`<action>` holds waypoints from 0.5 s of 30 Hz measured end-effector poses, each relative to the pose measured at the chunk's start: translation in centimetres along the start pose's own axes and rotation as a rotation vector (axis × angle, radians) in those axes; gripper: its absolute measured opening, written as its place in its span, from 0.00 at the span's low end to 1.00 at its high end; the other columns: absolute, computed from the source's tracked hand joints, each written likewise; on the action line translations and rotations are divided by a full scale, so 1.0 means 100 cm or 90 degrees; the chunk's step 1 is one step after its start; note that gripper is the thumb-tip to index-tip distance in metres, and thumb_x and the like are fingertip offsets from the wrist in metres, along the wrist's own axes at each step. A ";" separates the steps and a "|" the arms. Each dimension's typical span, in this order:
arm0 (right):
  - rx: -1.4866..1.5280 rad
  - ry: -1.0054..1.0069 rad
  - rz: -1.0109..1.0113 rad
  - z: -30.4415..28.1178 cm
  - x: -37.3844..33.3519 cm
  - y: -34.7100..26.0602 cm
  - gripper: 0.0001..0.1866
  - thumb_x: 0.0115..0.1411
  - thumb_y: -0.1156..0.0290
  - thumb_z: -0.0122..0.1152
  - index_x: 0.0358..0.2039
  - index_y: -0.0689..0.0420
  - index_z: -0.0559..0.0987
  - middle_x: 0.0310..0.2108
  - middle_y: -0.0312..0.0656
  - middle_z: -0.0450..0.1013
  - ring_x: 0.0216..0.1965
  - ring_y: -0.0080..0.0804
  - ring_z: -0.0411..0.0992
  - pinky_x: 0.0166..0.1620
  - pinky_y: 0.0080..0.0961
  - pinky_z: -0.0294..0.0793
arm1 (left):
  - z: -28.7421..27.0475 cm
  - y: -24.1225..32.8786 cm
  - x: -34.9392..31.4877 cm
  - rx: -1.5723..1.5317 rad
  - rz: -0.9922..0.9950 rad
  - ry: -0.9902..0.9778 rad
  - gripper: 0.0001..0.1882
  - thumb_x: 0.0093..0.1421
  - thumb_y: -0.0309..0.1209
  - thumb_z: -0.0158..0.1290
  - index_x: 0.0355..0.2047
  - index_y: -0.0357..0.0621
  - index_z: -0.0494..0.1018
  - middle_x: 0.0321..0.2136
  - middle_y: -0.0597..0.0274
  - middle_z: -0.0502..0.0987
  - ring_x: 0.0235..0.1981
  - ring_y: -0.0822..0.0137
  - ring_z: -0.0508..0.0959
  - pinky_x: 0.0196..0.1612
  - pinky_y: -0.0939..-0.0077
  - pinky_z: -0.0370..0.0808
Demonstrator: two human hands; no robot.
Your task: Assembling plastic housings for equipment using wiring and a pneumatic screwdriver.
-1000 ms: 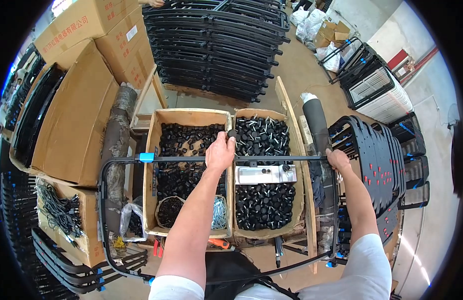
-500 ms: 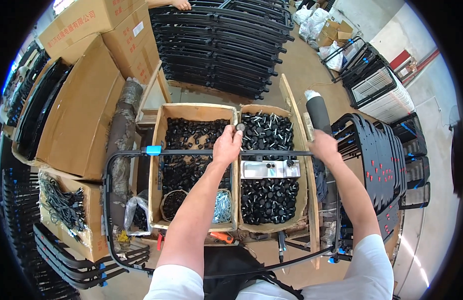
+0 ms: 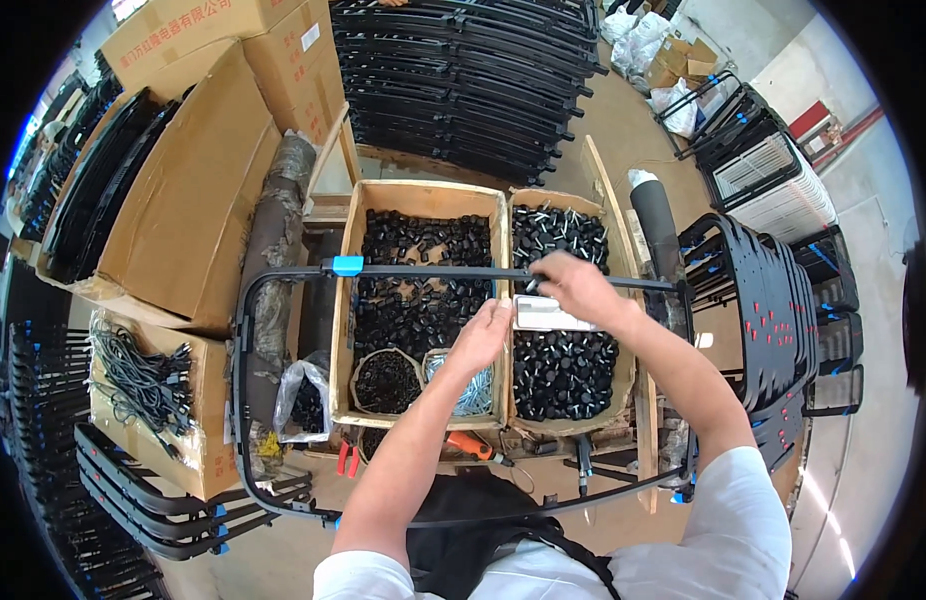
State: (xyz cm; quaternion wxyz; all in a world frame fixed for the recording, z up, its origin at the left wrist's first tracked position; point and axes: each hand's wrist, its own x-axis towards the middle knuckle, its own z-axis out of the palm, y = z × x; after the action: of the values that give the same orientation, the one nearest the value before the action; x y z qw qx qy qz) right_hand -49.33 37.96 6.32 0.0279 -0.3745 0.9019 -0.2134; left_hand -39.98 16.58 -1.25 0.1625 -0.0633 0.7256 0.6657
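A large black tubular frame (image 3: 423, 271) with rounded corners and a blue piece (image 3: 348, 265) on its far bar lies across two open cartons. My right hand (image 3: 583, 288), blurred, is closed at the far bar, with a small dark piece (image 3: 535, 285) at its fingertips. My left hand (image 3: 480, 340) is just nearer than that bar, over the wall between the cartons. Its fingers are drawn together; what they hold, if anything, is hidden. Close to its fingertips is a pale metal bracket (image 3: 545, 313), partly covered by my right hand. Black round-headed screws (image 3: 568, 375) surround the bracket.
The left carton (image 3: 355, 330) holds small black caps (image 3: 423, 315) and a bag of silvery screws (image 3: 473, 393). An orange-handled tool (image 3: 470, 445) lies at the near edge. Stacked black frames (image 3: 463, 90) stand behind; more frames (image 3: 758, 310) are at right. Cables (image 3: 148, 375) lie on a box.
My right hand has left the frame's right end and moved left to the far bar near my left hand. The black round-headed screw at my left fingertips no longer shows there. The view has shifted.
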 end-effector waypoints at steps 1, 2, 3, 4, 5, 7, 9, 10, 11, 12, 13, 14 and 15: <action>-0.011 0.017 0.042 0.000 0.005 0.001 0.16 0.61 0.73 0.65 0.49 0.60 0.81 0.44 0.49 0.78 0.47 0.50 0.79 0.52 0.40 0.81 | -0.003 -0.012 -0.008 0.000 -0.001 0.004 0.22 0.76 0.46 0.43 0.47 0.39 0.75 0.34 0.68 0.74 0.36 0.72 0.72 0.42 0.72 0.72; 0.003 0.014 0.061 0.002 0.009 0.005 0.16 0.60 0.73 0.65 0.50 0.59 0.81 0.43 0.48 0.78 0.47 0.50 0.79 0.52 0.41 0.80 | -0.006 -0.023 -0.016 -0.050 0.023 -0.009 0.22 0.77 0.46 0.43 0.48 0.38 0.74 0.37 0.66 0.74 0.38 0.72 0.72 0.43 0.72 0.72; 0.019 0.012 0.081 0.007 0.013 0.008 0.17 0.60 0.74 0.64 0.50 0.59 0.81 0.43 0.48 0.78 0.47 0.50 0.79 0.53 0.41 0.80 | -0.009 -0.034 -0.026 -0.099 0.046 -0.022 0.22 0.77 0.46 0.43 0.49 0.37 0.73 0.39 0.64 0.74 0.40 0.72 0.72 0.44 0.72 0.71; 0.017 0.013 0.086 0.008 0.015 0.009 0.17 0.60 0.74 0.64 0.50 0.59 0.81 0.43 0.48 0.78 0.47 0.50 0.79 0.53 0.41 0.80 | -0.012 -0.038 -0.038 -0.064 0.018 -0.032 0.20 0.76 0.44 0.47 0.49 0.37 0.73 0.40 0.58 0.77 0.41 0.64 0.76 0.53 0.67 0.74; 0.010 -0.011 0.102 0.007 0.016 0.008 0.17 0.60 0.74 0.64 0.50 0.58 0.81 0.43 0.47 0.78 0.47 0.50 0.79 0.53 0.41 0.80 | -0.017 -0.037 -0.051 -0.063 0.019 -0.038 0.20 0.76 0.44 0.47 0.49 0.37 0.73 0.40 0.58 0.77 0.41 0.64 0.76 0.53 0.67 0.74; 0.006 -0.032 0.120 0.008 0.019 0.006 0.17 0.60 0.74 0.64 0.51 0.58 0.81 0.44 0.47 0.77 0.47 0.50 0.78 0.53 0.42 0.79 | -0.030 -0.036 -0.079 0.012 0.085 -0.116 0.18 0.74 0.41 0.51 0.49 0.36 0.73 0.40 0.59 0.77 0.41 0.67 0.75 0.51 0.70 0.74; -0.025 -0.034 0.097 0.011 0.023 0.003 0.17 0.61 0.74 0.63 0.51 0.58 0.81 0.46 0.47 0.77 0.48 0.50 0.78 0.53 0.42 0.80 | -0.043 -0.041 -0.105 -0.003 0.062 -0.140 0.17 0.73 0.39 0.54 0.50 0.37 0.74 0.40 0.61 0.78 0.42 0.69 0.75 0.50 0.72 0.74; -0.049 -0.036 0.098 0.012 0.025 0.000 0.16 0.61 0.74 0.63 0.51 0.57 0.80 0.47 0.47 0.77 0.48 0.51 0.78 0.52 0.43 0.80 | -0.049 -0.040 -0.118 0.005 0.057 -0.146 0.16 0.73 0.39 0.54 0.51 0.38 0.75 0.41 0.62 0.78 0.43 0.71 0.76 0.51 0.73 0.74; -0.050 -0.034 0.102 0.012 0.025 -0.001 0.16 0.61 0.74 0.63 0.51 0.57 0.80 0.47 0.47 0.77 0.48 0.51 0.78 0.52 0.43 0.80 | -0.055 -0.038 -0.129 0.013 0.054 -0.154 0.16 0.74 0.40 0.54 0.52 0.40 0.77 0.41 0.63 0.79 0.44 0.72 0.76 0.51 0.74 0.74; -0.071 -0.037 0.105 0.013 0.025 -0.002 0.16 0.61 0.73 0.63 0.51 0.57 0.80 0.47 0.47 0.76 0.48 0.51 0.78 0.52 0.43 0.80 | -0.061 -0.035 -0.139 0.019 -0.027 -0.184 0.17 0.74 0.39 0.54 0.54 0.42 0.77 0.43 0.63 0.81 0.44 0.74 0.77 0.51 0.75 0.75; -0.091 -0.041 0.106 0.013 0.025 -0.004 0.16 0.62 0.72 0.63 0.51 0.56 0.80 0.47 0.47 0.76 0.48 0.51 0.78 0.52 0.44 0.80 | -0.066 -0.031 -0.150 0.021 -0.027 -0.188 0.17 0.74 0.39 0.54 0.54 0.42 0.77 0.43 0.63 0.81 0.44 0.74 0.77 0.51 0.75 0.75; -0.124 -0.050 0.118 0.013 0.028 -0.004 0.17 0.63 0.66 0.64 0.52 0.55 0.80 0.47 0.48 0.78 0.48 0.52 0.79 0.52 0.46 0.80 | -0.070 -0.027 -0.161 0.017 -0.035 -0.184 0.16 0.74 0.39 0.55 0.54 0.42 0.77 0.44 0.62 0.81 0.44 0.74 0.77 0.51 0.75 0.75; -0.125 -0.048 0.125 0.014 0.030 -0.005 0.17 0.63 0.66 0.64 0.52 0.55 0.80 0.47 0.48 0.78 0.48 0.52 0.79 0.52 0.46 0.80 | -0.073 -0.027 -0.170 0.013 -0.044 -0.182 0.16 0.74 0.39 0.55 0.55 0.42 0.77 0.45 0.61 0.82 0.44 0.74 0.77 0.51 0.75 0.76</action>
State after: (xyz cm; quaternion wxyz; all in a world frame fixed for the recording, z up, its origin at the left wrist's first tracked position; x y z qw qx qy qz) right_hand -50.81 35.08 5.58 0.0456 -0.2933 0.9490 -0.1066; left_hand -24.25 6.95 2.05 0.2874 0.0087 0.6990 0.6548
